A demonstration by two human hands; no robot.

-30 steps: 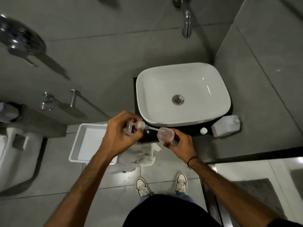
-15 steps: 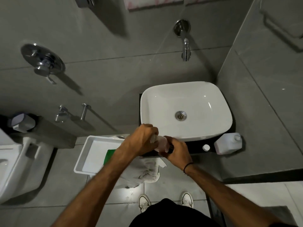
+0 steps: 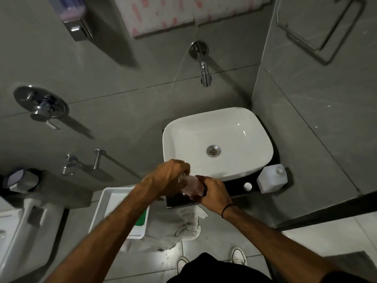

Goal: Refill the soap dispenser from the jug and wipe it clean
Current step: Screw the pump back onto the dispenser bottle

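A clear soap dispenser bottle point(image 3: 191, 185) with pinkish liquid lies tilted between both hands, just in front of the white basin point(image 3: 259, 166). My left hand point(image 3: 169, 177) covers its top, where the pump head is hidden under my fingers. My right hand point(image 3: 214, 194) grips the bottle's lower end. The white jug point(image 3: 272, 178) stands uncapped on the dark counter to the right of the basin, with its white cap point(image 3: 247, 186) lying beside it. A white cloth point(image 3: 179, 225) hangs below the counter's front edge.
A white tray point(image 3: 114, 203) with a green item point(image 3: 141, 219) sits left of the counter. A wall tap point(image 3: 204, 72) hangs above the basin. A wall soap dispenser point(image 3: 74, 17) is at upper left, a toilet point(image 3: 14, 231) at far left.
My left hand brought the pump head, held apart with its tube showing, onto the bottle's top. Both hands now meet on the bottle. The view tilted up the wall.
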